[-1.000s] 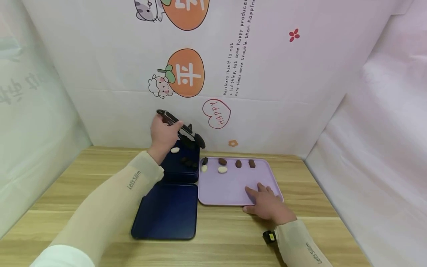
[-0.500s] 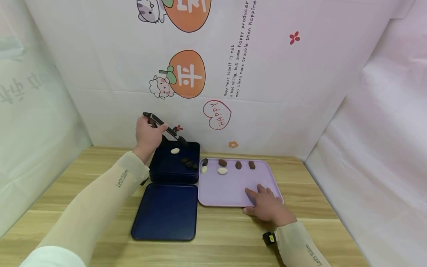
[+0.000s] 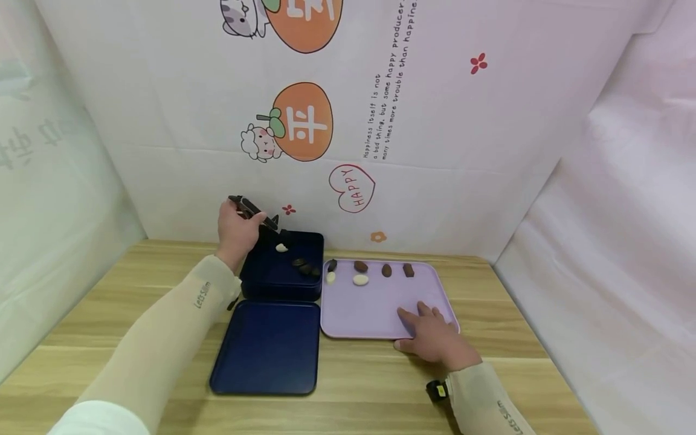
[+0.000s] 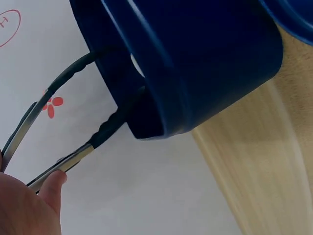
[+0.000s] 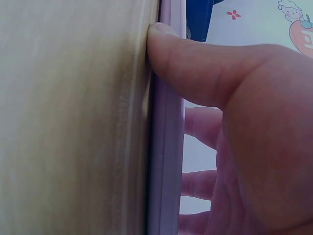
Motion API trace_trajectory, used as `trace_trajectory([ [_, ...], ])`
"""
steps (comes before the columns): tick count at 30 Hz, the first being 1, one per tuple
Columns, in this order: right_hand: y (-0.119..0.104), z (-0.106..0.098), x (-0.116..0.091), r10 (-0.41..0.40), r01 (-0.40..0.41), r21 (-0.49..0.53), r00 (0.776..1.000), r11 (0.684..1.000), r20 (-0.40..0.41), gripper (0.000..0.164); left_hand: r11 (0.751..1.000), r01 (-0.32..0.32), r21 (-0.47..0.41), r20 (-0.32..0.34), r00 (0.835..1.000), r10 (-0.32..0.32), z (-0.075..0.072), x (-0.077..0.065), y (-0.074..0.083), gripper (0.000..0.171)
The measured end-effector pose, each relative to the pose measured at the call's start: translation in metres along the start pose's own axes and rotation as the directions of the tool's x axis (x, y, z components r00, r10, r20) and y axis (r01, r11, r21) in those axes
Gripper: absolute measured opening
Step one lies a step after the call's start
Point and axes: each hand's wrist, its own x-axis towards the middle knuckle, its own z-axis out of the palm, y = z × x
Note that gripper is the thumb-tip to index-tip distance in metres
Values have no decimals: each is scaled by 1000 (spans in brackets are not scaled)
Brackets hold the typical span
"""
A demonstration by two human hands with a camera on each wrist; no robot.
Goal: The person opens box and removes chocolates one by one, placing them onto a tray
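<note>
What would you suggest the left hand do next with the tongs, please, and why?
I would probably have the left hand gently squeeze the tongs on the white piece: their arms stand apart, their ends reach into the blue box, and in the left wrist view the piece shows between them.

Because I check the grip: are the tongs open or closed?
Open: the tongs have their arms spread apart in the left wrist view.

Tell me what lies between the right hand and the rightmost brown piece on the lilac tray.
Just bare lilac tray lies between the right hand and the rightmost brown piece; the head view shows this.
</note>
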Motion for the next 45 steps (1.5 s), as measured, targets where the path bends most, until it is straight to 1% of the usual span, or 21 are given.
trace_trajectory([
  [3, 0, 1, 0, 0, 0, -3, 1000, 1000, 0, 76, 1000, -3, -2, -14, 1000, 3, 1, -1, -4, 35],
  [6, 1, 1, 0, 0, 0, -6, 1000, 1000, 0, 76, 1000, 4, -16, -10, 1000, -4, 3, -2, -6, 35],
  [10, 1, 1, 1, 3, -3, -6, 1000, 1000, 0, 76, 999, 43, -32, 26, 999, -42, 4, -3, -8, 35],
  [14, 1, 1, 1, 1, -1, 1, 1000, 1000, 4, 76, 997, 70, 16, 61, 996, -71, 3, -6, -6, 36],
  [17, 1, 1, 1, -1, 1, -3, 1000, 1000, 4, 76, 995, 62, 74, 66, 996, -67, -3, -9, 0, 38],
  [22, 2, 2, 2, -4, 4, -20, 1000, 1000, -2, 77, 988, 34, 153, 73, 996, -45, -14, -16, 10, 34],
  [25, 3, 3, 2, -3, 3, -33, 1000, 999, -8, 77, 987, 4, 161, 82, 996, -18, -18, -19, 13, 33],
  [28, 4, 3, 3, -4, 3, -29, 1000, 1000, -7, 77, 987, -13, 160, 71, 997, 1, -19, -20, 14, 34],
  [32, 4, 3, 3, -6, 6, -17, 1000, 1000, 2, 77, 989, -5, 150, 52, 999, -3, -17, -21, 12, 36],
  [37, 3, 3, 3, -4, 4, -21, 1000, 1000, 3, 77, 991, 7, 136, 66, 998, -16, -17, -23, 8, 35],
  [42, 4, 4, 4, -10, 10, -25, 1000, 1000, -1, 77, 988, 0, 156, 52, 999, -8, -21, -22, 5, 33],
  [45, 4, 4, 4, -10, 10, -28, 1000, 1000, -2, 77, 988, 13, 157, 31, 999, -18, -25, -20, 5, 34],
])
